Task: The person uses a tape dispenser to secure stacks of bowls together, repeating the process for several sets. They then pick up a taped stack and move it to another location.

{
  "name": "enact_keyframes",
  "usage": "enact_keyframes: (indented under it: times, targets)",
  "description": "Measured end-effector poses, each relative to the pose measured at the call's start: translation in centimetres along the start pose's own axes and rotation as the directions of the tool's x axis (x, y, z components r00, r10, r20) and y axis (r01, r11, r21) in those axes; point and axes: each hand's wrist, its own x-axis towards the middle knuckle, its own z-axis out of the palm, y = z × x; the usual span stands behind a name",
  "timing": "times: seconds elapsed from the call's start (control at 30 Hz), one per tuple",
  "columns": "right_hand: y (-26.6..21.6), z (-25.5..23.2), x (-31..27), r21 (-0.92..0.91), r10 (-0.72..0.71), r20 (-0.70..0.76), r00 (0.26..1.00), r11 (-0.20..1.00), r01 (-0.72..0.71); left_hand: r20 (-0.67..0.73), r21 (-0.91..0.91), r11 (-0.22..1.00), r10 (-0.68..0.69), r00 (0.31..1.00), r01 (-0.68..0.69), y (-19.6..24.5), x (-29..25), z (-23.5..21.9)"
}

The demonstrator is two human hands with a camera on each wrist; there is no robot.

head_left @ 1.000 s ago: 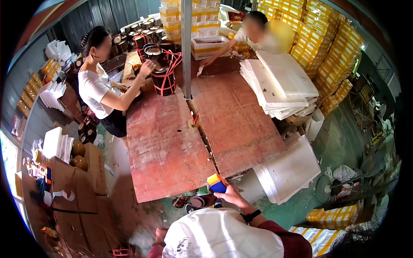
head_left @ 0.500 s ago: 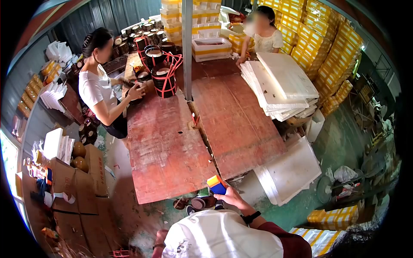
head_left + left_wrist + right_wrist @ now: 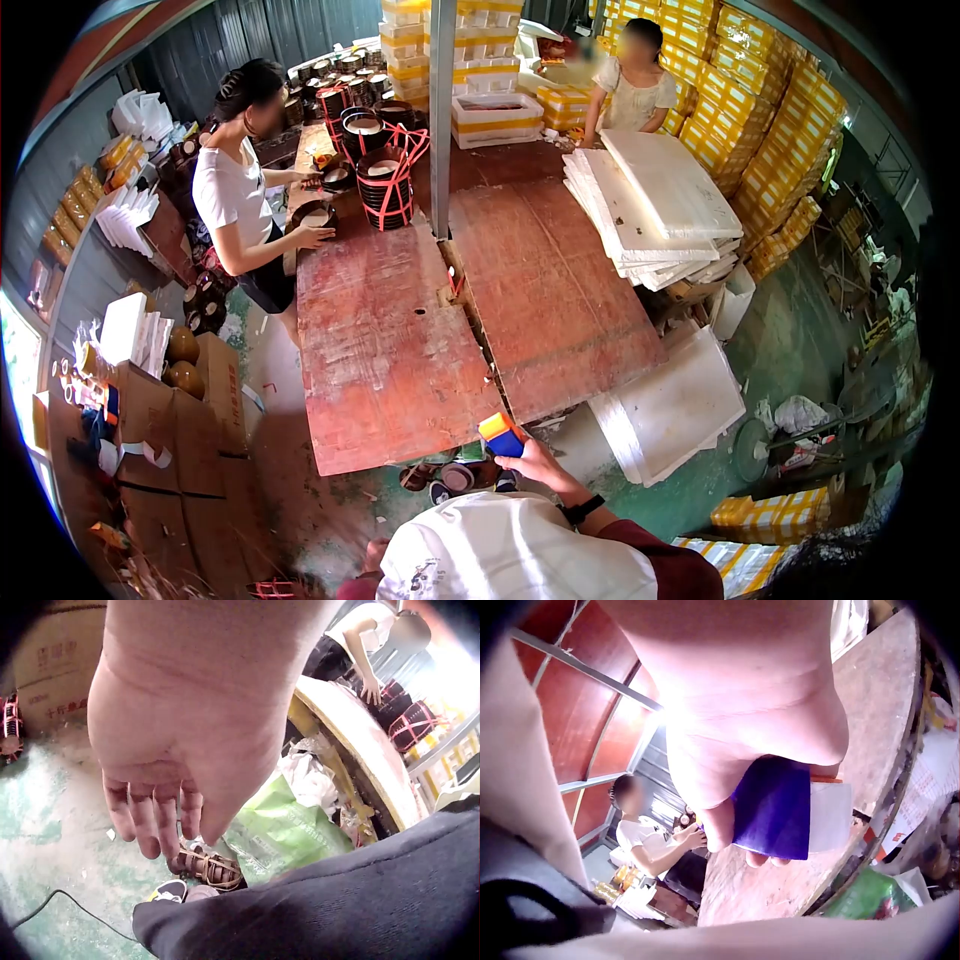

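Observation:
My right hand (image 3: 535, 462) grips a small blue block with an orange and white end (image 3: 500, 434) just off the near edge of the red wooden table (image 3: 390, 340). In the right wrist view the fingers (image 3: 720, 825) curl round the blue block (image 3: 776, 806) above the table's edge. My left hand (image 3: 187, 735) hangs at my side with loose fingers (image 3: 142, 825), holding nothing, over the green floor. Below it lie a strapped brown sandal (image 3: 206, 866) and a green plastic bag (image 3: 281, 832) under the table.
A person in a white shirt (image 3: 235, 200) handles bowls at the table's far left, beside a red-strapped stack (image 3: 385, 185). Another person (image 3: 635, 85) stands behind white foam sheets (image 3: 650, 200). A metal post (image 3: 441, 110) rises mid-table. Cardboard boxes (image 3: 190, 430) stand left; more foam (image 3: 670, 400) leans right.
My right hand keeps the block at nearly the same spot. The person at the far right has straightened up, and the person at the left has drawn a bowl toward themselves.

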Motion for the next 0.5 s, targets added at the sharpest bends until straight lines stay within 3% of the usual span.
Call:
enact_keyframes:
  times: [0.1, 0.2, 0.3, 0.4, 0.5]
  targets:
    - [1.4, 0.2, 0.4, -0.012, -0.031, -0.012, 0.999, 0.999, 0.031, -0.063, 0.02, 0.995, -0.096, 0.993, 0.097, 0.0, 0.0, 0.3]
    - [0.2, 0.0, 0.2, -0.001, -0.056, -0.016, 0.998, 0.998, 0.056, -0.089, 0.28, 0.957, -0.05, 0.995, 0.073, 1.2, -0.6, 0.2]
    - [0.6, 0.1, 0.3, -0.007, -0.073, -0.031, 0.997, 0.997, 0.072, -0.092, 0.236, 0.969, -0.053, 0.994, 0.073, 1.5, -0.2, 0.2]
    - [0.0, -0.1, 0.1, 0.007, -0.002, -0.001, 1.0, 1.0, 0.002, -0.149, 0.234, 0.956, -0.146, 0.978, 0.178, 2.3, -0.3, 0.6]
    - [-0.9, -0.1, -0.1, 0.034, 0.0, -0.025, 1.0, 0.999, 0.001, -0.162, 0.405, 0.905, -0.074, 0.984, 0.134, 1.2, 0.3, 0.4]
